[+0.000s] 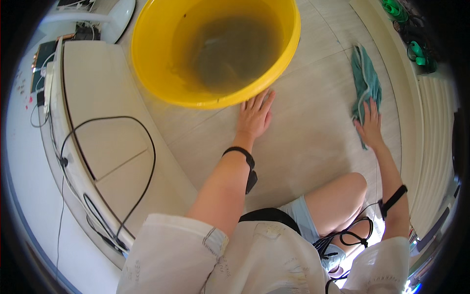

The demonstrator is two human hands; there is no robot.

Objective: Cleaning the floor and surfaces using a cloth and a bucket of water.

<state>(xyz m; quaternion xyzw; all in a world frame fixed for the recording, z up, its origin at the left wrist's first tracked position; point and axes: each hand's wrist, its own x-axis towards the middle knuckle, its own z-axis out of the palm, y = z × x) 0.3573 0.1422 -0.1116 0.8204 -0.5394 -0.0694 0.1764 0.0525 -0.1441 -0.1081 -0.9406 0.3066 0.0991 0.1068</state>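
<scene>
My left hand point(255, 114) lies with its palm down on the floor tiles, fingers spread, fingertips beside the near rim of a yellow plastic bucket point(150, 62). Murky grey water point(235, 55) covers the bucket's bottom. On the right, my right hand point(371, 126) presses flat on the lower part of a teal cloth point(368, 81) with a pale edge. The cloth is bunched lengthwise on the floor. Black straps circle both of my forearms.
A cream cabinet point(110, 106) runs along the left, a black cable point(155, 154) looping over it. At the upper left stands a white round base point(119, 22). Green bottles point(416, 49) sit at the upper right above a ribbed pale panel point(435, 139). More black cables point(352, 235) hang by my bent leg.
</scene>
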